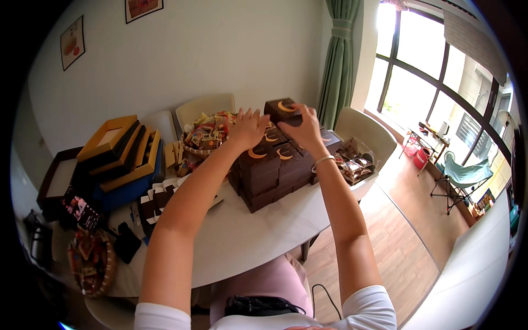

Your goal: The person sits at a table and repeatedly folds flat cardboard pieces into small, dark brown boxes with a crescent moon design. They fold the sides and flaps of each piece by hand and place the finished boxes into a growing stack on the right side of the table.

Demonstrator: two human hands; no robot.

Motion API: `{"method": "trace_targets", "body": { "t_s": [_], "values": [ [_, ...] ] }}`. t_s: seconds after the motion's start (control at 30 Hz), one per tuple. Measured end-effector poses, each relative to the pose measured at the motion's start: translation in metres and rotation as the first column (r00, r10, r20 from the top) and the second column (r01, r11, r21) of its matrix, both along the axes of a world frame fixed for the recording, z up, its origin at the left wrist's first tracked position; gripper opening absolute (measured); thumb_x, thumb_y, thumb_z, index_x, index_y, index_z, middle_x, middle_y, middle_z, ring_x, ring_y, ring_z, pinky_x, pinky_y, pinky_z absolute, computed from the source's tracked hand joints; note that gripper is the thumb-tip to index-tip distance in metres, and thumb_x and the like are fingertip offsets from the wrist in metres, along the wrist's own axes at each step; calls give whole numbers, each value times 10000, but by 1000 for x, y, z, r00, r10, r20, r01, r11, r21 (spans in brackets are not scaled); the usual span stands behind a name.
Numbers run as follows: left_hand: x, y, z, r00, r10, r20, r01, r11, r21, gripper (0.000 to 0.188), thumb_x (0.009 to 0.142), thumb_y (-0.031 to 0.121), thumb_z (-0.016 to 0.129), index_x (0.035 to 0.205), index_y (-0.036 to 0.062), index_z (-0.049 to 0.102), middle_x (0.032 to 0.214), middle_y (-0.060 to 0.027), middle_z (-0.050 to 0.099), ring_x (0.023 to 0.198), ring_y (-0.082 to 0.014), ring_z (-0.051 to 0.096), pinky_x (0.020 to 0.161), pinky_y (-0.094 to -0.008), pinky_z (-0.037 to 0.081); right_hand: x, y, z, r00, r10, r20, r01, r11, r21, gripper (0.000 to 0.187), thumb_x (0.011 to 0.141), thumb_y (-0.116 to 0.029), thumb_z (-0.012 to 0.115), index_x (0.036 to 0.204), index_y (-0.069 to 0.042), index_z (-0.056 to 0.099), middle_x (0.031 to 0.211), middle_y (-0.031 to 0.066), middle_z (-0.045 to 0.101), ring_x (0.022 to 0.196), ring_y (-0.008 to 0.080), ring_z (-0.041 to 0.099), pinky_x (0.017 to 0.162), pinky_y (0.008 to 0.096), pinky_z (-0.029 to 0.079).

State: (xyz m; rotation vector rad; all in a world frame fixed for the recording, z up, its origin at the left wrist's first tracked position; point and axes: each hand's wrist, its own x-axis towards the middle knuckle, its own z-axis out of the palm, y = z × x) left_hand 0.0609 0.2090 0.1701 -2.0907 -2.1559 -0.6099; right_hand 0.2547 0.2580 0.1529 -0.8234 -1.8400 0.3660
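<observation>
Nearest you, the white worktop (247, 242) carries a stack of dark brown boxes (262, 175). Over it, your left hand (248, 130) is spread. Your right hand (306, 131) pinches one crescent-marked box (278, 109) by its right end, at the stack's far side. That one-sided grip could let it tip; a nudge against the stack could shift its neighbours.

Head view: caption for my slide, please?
Right grip on a crescent-marked brown box, left grip close by, above stacked boxes.
</observation>
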Motion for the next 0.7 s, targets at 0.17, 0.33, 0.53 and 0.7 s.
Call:
{"method": "trace_targets", "body": {
  "t_s": [0.17,0.33,0.53,0.7],
  "values": [
    [4,0,-24,984,161,-78,-178,933,-311,707,1014,608,203,1577,181,212,1652,-84,92,1523,-315,38,1186,-639,101,-12,32,-43,976,-3,218,21,996,-82,712,738,-382,851,1297,-58,553,1297,218,468,1189,376,529,988,428,487],
    [-11,-3,-35,988,144,-56,-154,948,-278,698,1014,606,197,1577,193,221,1652,-88,99,1521,-317,64,1189,-623,111,-28,29,-55,980,108,167,-86,987,-134,715,759,-465,828,1287,-39,602,1272,225,515,1171,379,549,985,417,479],
    [-13,-1,-31,994,91,68,-81,988,-132,737,996,651,233,1512,145,377,1585,-110,298,1477,-313,230,1152,-667,139,-18,24,-45,996,76,42,-74,996,-53,459,907,-435,690,1135,-37,697,1216,230,571,1135,364,576,962,423,472],
    [-60,-44,-6,883,-228,411,52,916,398,654,996,608,365,1361,102,565,1394,-124,543,1364,-317,418,1130,-672,155,-8,-47,-4,908,196,-371,-132,973,190,296,978,-272,619,1000,14,691,1111,152,639,1018,244,629,873,346,502]
  ]
}}
